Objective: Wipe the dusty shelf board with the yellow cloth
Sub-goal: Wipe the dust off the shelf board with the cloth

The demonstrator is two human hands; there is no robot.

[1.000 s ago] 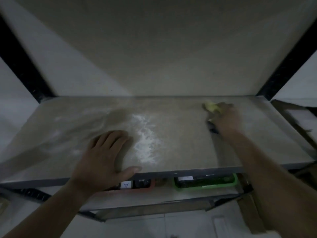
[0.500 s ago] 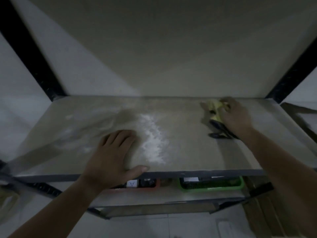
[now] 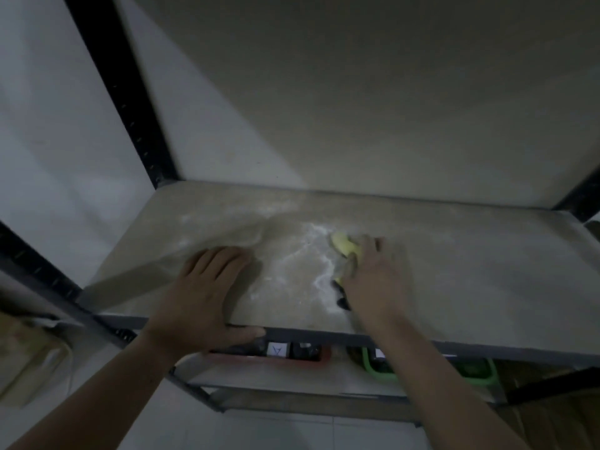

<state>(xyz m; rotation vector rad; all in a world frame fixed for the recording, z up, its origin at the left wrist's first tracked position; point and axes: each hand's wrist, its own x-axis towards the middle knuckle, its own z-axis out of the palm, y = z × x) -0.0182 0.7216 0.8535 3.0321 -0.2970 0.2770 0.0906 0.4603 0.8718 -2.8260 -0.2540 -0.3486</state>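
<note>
The shelf board (image 3: 470,271) is pale grey and lies flat in front of me, under dim light. A streak of white dust (image 3: 319,274) runs front to back near its middle, with fainter smears to the left. My right hand (image 3: 373,280) presses the yellow cloth (image 3: 345,245) flat on the board, right against that streak; most of the cloth is hidden under the palm. My left hand (image 3: 207,293) rests palm down on the board near its front edge, fingers spread, thumb over the edge.
Black metal uprights (image 3: 120,92) frame the shelf at the left and right. Below the board, a red bin (image 3: 292,354) and a green bin (image 3: 480,373) sit on the lower shelf. A white wall stands behind.
My right hand has slid the yellow cloth leftward from the board's right part up to the white dust streak. My left hand has stayed planted. The view has shifted.
</note>
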